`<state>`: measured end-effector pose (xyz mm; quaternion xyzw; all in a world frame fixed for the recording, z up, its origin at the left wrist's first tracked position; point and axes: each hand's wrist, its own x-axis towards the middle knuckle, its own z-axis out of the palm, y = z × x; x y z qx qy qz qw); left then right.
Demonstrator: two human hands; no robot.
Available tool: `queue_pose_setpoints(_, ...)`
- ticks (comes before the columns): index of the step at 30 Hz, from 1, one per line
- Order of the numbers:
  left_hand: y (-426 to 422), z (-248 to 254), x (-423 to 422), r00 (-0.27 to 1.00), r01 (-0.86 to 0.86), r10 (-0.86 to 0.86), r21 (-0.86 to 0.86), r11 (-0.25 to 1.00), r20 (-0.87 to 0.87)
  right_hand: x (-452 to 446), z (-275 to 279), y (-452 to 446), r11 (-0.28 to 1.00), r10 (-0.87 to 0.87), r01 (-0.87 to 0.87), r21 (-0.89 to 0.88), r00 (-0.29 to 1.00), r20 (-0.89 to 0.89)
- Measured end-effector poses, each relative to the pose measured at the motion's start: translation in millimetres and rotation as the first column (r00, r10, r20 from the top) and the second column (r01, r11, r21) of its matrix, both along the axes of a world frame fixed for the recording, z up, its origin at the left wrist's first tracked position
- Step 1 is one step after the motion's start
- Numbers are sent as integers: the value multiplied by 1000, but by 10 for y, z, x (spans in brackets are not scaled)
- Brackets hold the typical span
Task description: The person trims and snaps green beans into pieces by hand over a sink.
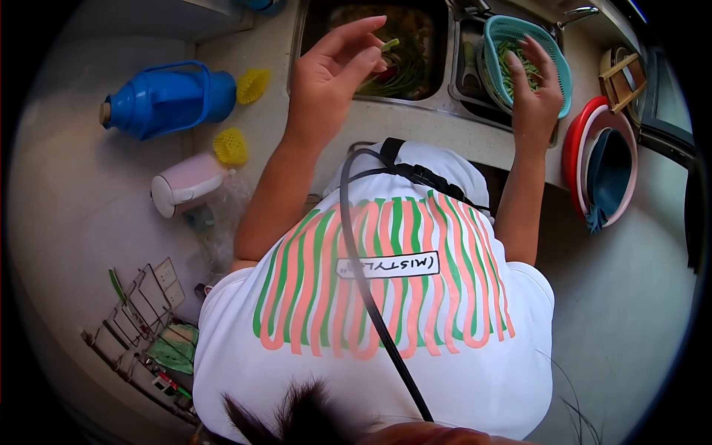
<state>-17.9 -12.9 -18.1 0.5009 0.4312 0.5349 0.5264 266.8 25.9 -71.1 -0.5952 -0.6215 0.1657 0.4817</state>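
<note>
The green stem [390, 45] sat at the fingertips of the left hand [362, 52], pinched between thumb and forefinger, a short end poking out. It looked light, slim and bendable, perhaps wet enough to slip and easily bruised; a gentle pinch near the end seemed the best hold. Beneath that hand, long greens [406, 78] lay in the sink [448, 52]. Farther to its right, the right hand [535, 78] was spread, thumb apart from fingers, over green pieces [505, 53] in a teal basket [512, 28]; whether it touched them I couldn't tell.
</note>
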Motion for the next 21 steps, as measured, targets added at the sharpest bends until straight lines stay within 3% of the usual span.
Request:
queue_pose_setpoints(1, -7, 23, 29, 996, 12, -8, 37, 999, -93, -113, 117, -48, 971, 223, -233, -59, 964, -142)
queue_pose_setpoints(2, -8, 35, 60, 990, 23, -15, 56, 998, -141, -283, 195, -48, 916, 401, -393, 84, 908, -122)
queue_pose_setpoints(4, -8, 47, 114, 972, 44, -21, 94, 995, -234, -604, 446, -126, 830, 554, -544, 126, 829, -73)
queue_pose_setpoints(8, -11, 63, 112, 952, 53, -2, 160, 986, -306, -772, 507, -152, 834, 545, -545, 81, 838, 25)
queue_pose_setpoints(11, -42, -13, 39, 824, 0, 134, 235, 972, -551, -740, 539, -119, 845, 533, -534, 35, 845, 40)
queue_pose_setpoints(17, -38, -4, 50, 774, 29, 158, 284, 958, -613, -801, 519, -111, 825, 563, -564, 34, 826, 39)
queue_pose_setpoints(21, -28, -45, 55, 690, 73, 259, 421, 904, -676, -804, 465, -107, 820, 563, -571, 36, 817, 126)
